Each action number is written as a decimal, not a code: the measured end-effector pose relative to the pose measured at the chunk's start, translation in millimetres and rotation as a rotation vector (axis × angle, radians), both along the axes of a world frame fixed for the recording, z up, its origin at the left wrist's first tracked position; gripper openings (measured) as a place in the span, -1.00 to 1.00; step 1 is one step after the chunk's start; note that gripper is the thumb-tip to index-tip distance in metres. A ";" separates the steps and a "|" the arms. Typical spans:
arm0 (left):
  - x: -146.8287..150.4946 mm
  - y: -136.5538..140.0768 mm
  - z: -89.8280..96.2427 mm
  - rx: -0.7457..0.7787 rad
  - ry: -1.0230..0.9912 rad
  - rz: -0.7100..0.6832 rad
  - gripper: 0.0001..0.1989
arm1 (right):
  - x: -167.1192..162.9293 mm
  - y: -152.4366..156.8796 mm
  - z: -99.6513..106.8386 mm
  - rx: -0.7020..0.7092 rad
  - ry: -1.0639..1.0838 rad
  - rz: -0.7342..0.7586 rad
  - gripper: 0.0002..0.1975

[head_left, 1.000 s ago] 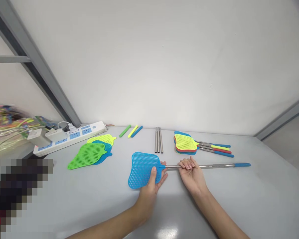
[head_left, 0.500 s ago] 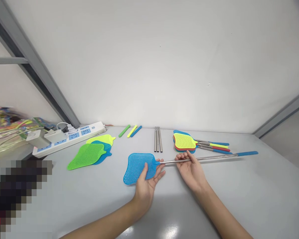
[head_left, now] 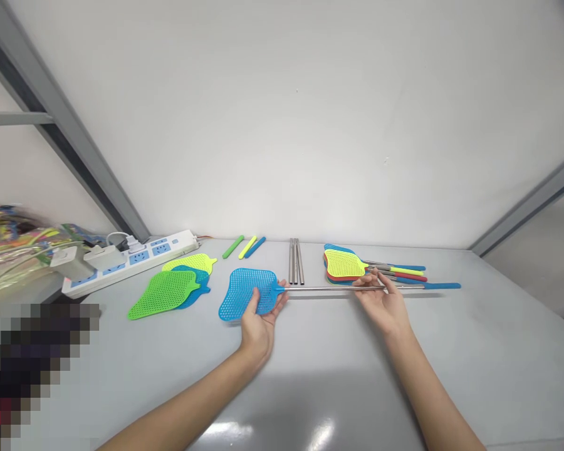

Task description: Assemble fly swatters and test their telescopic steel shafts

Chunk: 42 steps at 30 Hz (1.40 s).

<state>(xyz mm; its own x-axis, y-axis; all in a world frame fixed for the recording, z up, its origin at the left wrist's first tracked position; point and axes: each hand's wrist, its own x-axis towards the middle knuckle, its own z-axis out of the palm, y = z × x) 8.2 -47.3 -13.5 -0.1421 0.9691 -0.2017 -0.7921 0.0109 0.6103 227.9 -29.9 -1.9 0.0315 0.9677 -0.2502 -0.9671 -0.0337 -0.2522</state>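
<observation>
A blue fly swatter (head_left: pixel 249 293) with an extended metal rod and a blue grip lies level across both my hands. My left hand (head_left: pixel 259 326) pinches its mesh head near the neck, thumb on top and fingers beneath. Farther along the rod, my right hand (head_left: pixel 383 307) holds it between thumb and fingers, palm up. Just behind that hand is a stack of swatters (head_left: pixel 345 264), yellow on top with red and blue below, their rods and coloured grips pointing right. Left of my left hand lie loose mesh heads (head_left: pixel 162 293) in green, blue and yellow.
Three grips (head_left: pixel 247 247), green, yellow and blue, lie near the wall. Three metal rods (head_left: pixel 296 262) lie beside them. At the left, a white power strip (head_left: pixel 136 260) holds plugs and cables. Plastic-wrapped items (head_left: pixel 14 250) sit beyond it. The grey table (head_left: pixel 310 363) meets the wall behind.
The swatter has moved left and slightly away, its rod now more level. My right hand has slid right along the rod, towards the grip. My left hand still holds the head.
</observation>
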 end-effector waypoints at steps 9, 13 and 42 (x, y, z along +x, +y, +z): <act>-4.6 7.8 -0.5 0.000 0.008 0.078 -0.71 | 20.8 3.8 -2.7 0.021 -0.012 -0.062 -0.95; -5.2 8.0 -0.9 -0.012 0.007 0.091 -0.69 | 34.1 5.1 -4.2 0.039 -0.068 -0.134 -0.93; 6.5 -20.4 -1.7 -0.123 0.104 0.063 -0.74 | 31.7 3.7 -19.5 -0.230 -0.137 -0.421 -0.80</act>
